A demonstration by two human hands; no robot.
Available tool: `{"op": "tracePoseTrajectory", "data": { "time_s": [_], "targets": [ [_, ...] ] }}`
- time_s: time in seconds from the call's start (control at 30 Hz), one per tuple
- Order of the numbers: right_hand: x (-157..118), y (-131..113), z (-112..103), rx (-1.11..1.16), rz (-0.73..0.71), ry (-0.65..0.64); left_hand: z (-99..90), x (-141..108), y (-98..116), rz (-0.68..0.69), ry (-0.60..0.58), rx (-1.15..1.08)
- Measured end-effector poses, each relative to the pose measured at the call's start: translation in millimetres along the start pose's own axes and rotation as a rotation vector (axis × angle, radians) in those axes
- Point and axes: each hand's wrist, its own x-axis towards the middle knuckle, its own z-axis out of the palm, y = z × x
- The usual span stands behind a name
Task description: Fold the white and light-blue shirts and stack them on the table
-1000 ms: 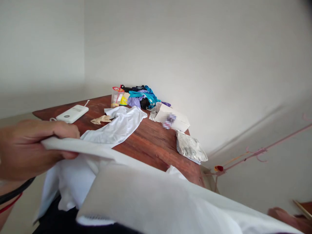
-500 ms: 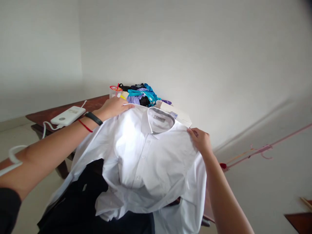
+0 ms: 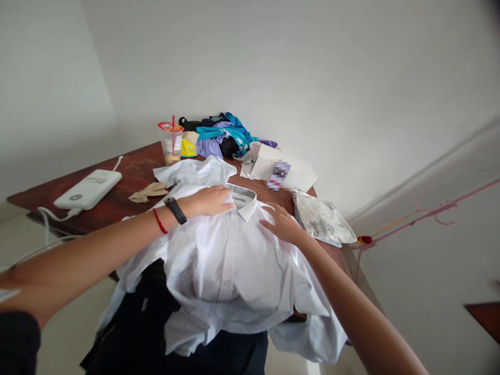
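Note:
A white long-sleeved shirt [image 3: 211, 255] lies front side up on the wooden table, buttoned, its collar towards the wall and its lower part draped over the near edge. My left hand [image 3: 209, 200] rests flat on it just left of the collar, fingers stretched out. To the right of the collar my right hand [image 3: 283, 221] touches the shirt with its fingers spread. Another white cloth [image 3: 203, 169] lies beyond the left hand; whether it belongs to the shirt I cannot tell. Dark trousers [image 3: 136, 323] show beneath the shirt at the bottom.
On the wooden table [image 3: 136, 161] are a white power bank [image 3: 89, 188] with a cable, a beige cloth [image 3: 148, 192], a plastic cup [image 3: 172, 146] with a straw, a clothes pile [image 3: 230, 135], a white box [image 3: 289, 166] and a patterned folded cloth [image 3: 324, 219]. Pink hangers [image 3: 433, 211] are at right.
Both hands have let go of the shirt's shoulders and moved inward beside the collar. The shirt has come down onto the table, and the view now shows more of the tabletop.

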Motion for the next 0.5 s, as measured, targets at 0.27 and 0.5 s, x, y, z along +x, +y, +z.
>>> {"op": "tracePoseTrajectory", "data": {
  "time_s": [0.27,0.5],
  "targets": [
    [-22.1,-52.7,48.5,0.155,0.181,-0.074,67.1,4.9,44.7,0.070,-0.209,0.035],
    [-67.1,-49.2,51.0,0.188,0.215,0.061,88.1,14.5,49.2,0.195,-0.208,-0.016]
  ]
}}
